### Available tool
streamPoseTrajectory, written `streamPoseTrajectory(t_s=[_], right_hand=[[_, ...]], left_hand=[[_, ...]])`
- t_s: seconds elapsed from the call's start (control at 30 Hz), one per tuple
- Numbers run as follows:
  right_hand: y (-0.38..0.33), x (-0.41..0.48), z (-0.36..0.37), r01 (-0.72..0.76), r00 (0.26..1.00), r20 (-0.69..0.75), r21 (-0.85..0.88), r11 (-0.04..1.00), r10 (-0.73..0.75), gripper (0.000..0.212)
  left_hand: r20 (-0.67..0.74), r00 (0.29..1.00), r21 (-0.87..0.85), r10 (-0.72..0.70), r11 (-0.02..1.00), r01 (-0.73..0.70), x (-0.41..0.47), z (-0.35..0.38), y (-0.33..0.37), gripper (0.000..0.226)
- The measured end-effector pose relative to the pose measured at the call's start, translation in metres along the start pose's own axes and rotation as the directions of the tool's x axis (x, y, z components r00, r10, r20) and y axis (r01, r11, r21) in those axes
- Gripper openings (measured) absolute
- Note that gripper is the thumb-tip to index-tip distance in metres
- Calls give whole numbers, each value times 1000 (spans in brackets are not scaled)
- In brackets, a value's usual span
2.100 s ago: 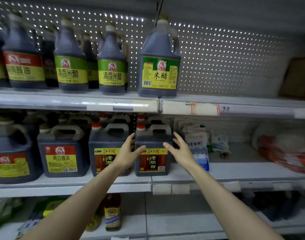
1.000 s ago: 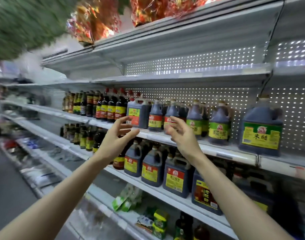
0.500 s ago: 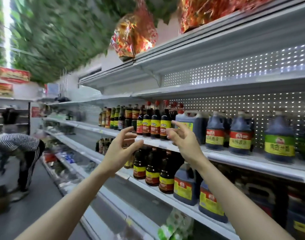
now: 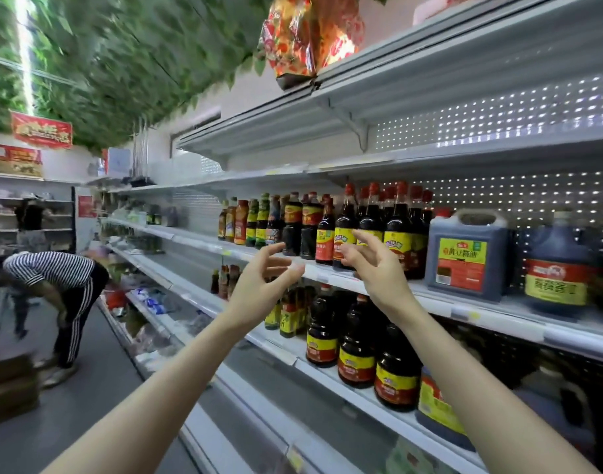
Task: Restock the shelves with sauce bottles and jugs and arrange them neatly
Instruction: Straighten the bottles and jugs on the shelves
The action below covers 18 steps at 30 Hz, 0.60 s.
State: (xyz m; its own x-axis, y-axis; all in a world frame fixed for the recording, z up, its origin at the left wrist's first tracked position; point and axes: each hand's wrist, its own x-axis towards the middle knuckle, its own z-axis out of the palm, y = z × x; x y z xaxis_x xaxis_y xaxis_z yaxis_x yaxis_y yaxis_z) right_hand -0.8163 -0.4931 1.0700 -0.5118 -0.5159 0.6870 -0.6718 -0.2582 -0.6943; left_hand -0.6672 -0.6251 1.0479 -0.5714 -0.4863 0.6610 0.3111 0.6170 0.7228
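1. Carrying nothing in the left hand (image 4: 262,285) or the right hand (image 4: 371,265); both raised before the middle shelf (image 4: 430,304), fingers wide and loosely bent.
2. Reaching with the right hand close up to the red-capped bottles (image 4: 344,227) at the shelf front; cannot tell whether touching. Holding the left hand apart from them, lower and further left.
3. Judging by that shelf: already stocked with a tight cluster of bottles, then a square jug (image 4: 464,258) and a round jug (image 4: 556,268) to the right, all upright.
4. Much the same on the lower shelf (image 4: 327,371): dark bottles (image 4: 356,350) standing along the front, jugs beside them further right.
5. Looks well along, then; probably at the tidying step rather than loading, with no fresh stock in hand.
6. Seemingly left to do: turning labels forward and evening out the row. Cannot rate the small bottles (image 4: 245,220) further left, too blurred.
7. Cannot tell what remains in the brown box (image 4: 9,388) on the floor, so hard to say how much restocking is left.
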Motion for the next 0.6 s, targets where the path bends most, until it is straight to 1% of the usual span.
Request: streamPoseTrajectory(t_s=[0.17,0.37,0.5,0.6], right_hand=[[51,43,30,-35,998,-50,12,999,36,42],[115,116,55,-101,990,-101,-6,995,100,47],[151,169,65,-123,985,-126,-31,992,119,50],[175,193,74,-156,979,-139,-49,987,148,53]], left_hand=[[31,999,10,-9,1000,9,48,-11,-60,56],[103,994,-22,-25,999,28,130,-3,-134,49],[140,990,-40,-23,999,29,188,4,-168,46],[164,986,-48,-29,998,37,223,8,-196,50]])
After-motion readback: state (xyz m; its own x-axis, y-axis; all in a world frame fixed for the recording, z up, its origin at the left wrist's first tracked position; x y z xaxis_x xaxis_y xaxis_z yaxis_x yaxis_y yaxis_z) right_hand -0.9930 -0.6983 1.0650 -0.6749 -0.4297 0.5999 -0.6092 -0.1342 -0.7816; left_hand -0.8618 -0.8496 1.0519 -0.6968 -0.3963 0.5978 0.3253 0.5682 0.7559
